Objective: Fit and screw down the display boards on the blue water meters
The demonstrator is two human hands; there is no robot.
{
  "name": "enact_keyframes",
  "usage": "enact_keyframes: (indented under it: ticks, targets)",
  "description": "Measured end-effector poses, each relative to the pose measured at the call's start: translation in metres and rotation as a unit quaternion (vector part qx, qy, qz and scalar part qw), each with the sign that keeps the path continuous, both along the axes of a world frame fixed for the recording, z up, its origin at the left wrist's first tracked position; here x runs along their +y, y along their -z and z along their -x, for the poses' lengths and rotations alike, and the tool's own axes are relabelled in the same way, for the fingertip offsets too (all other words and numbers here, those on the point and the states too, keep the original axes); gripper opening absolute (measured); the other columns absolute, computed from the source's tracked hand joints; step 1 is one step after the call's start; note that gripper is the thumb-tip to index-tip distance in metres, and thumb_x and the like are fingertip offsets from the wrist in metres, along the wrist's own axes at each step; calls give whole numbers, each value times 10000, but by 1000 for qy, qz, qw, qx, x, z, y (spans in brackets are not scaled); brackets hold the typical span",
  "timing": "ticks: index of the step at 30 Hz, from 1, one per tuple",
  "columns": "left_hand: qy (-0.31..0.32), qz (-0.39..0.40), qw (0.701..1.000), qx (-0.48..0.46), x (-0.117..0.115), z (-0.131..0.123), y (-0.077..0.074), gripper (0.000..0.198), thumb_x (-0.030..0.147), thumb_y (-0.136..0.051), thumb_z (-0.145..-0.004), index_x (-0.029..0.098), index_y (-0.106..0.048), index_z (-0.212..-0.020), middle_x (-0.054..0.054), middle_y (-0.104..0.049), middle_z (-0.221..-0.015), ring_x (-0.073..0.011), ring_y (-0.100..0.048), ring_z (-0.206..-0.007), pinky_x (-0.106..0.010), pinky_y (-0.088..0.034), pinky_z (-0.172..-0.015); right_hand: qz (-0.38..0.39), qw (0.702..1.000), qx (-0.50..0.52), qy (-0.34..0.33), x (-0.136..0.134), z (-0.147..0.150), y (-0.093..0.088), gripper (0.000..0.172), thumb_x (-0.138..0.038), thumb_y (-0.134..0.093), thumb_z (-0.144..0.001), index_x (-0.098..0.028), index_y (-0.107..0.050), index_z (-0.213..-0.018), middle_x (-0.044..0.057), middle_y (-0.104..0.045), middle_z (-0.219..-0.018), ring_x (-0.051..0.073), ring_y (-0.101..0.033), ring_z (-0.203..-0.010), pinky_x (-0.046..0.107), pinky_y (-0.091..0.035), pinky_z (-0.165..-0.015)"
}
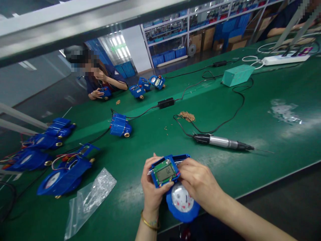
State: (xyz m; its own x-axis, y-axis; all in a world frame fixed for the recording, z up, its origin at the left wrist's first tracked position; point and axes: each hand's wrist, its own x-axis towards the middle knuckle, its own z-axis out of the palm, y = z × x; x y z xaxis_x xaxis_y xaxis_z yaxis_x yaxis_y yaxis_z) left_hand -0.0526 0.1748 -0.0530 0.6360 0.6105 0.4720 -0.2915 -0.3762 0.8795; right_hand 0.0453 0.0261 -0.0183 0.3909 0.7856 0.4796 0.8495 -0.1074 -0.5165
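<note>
A blue water meter (187,216) with a round white dial is at the near edge of the bench. My left hand (151,190) is closed around its display module (165,174), a green circuit board with a small LCD in a blue frame. Beside that frame, the fingers of my right hand (200,182) are bent together into the open blue housing (185,157). Whatever those fingertips pinch is hidden behind them. Short coloured wires show at the module's lower edge.
An electric screwdriver (223,142) lies beyond my hands, near a pile of small brass screws (187,116). Blue meters (67,174) line the left, beside a plastic bag (94,197). Cables cross the bench to a teal box (237,75). A co-worker (107,78) sits opposite.
</note>
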Motion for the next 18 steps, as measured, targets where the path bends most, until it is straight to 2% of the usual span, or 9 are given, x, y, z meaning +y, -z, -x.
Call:
enact_keyframes:
  ticks: [2, 4, 6, 8, 13, 15, 18]
  targets:
    - [-6, 18, 1000, 4, -1, 0, -1, 608, 558, -885, -596, 239, -713, -1084, -47, -715, -1020, -255, -672, -1031, -520, -355, -1176, 3, 999, 37, 28, 0, 1, 0, 190, -38, -590, -868, -164, -704, -954, 49, -715, -833, 194, -667, -783, 279, -528, -704]
    - [-12, 38, 999, 11, -2, 0, -1, 624, 565, -893, -570, 229, -722, -1067, -47, -712, -1012, -257, -676, -1017, -518, -358, -1175, 20, 995, 82, 61, 1, 2, -1, 338, -61, -607, -868, -155, -672, -1187, 66, -730, -921, 195, -683, -796, 290, -532, -726]
    - [-17, 61, 998, 16, -2, 1, 1, 647, 577, -899, -546, 222, -724, -1057, -48, -707, -1012, -260, -678, -1019, -504, -374, -1166, 59, 989, 113, 72, 3, 2, -6, 429, -81, -615, -872, -147, -630, -1296, 86, -729, -974, 204, -687, -833, 308, -530, -773]
    - [-23, 86, 996, 18, -2, 1, 5, 684, 594, -901, -524, 213, -717, -1062, -54, -701, -1023, -275, -673, -1059, -481, -415, -1135, 107, 985, 127, 51, 6, 0, -14, 404, -92, -614, -885, -159, -650, -1282, 85, -727, -966, 214, -671, -868, 315, -515, -794]
    - [-41, 158, 987, 15, 2, 2, 16, 806, 619, -914, -454, 200, -685, -1103, -94, -691, -1139, -316, -650, -1161, -386, -536, -986, 176, 977, 120, -16, 13, -11, -35, 196, -112, -630, -910, -177, -723, -1069, 55, -730, -907, 216, -606, -867, 311, -453, -782]
    - [-38, 172, 984, 9, 2, 2, 17, 817, 600, -927, -436, 203, -682, -1106, -96, -691, -1168, -304, -660, -1145, -358, -541, -971, 185, 974, 127, -23, 15, -14, -38, 152, -120, -650, -906, -182, -727, -1022, 49, -729, -906, 213, -601, -871, 306, -439, -781]
    - [-25, 202, 979, 6, 0, 0, 16, 814, 565, -943, -427, 220, -680, -1116, -87, -702, -1175, -271, -693, -1056, -312, -571, -889, 185, 971, 149, -8, 16, -13, -38, 164, -149, -688, -894, -165, -719, -1055, 62, -728, -949, 221, -604, -910, 302, -435, -783]
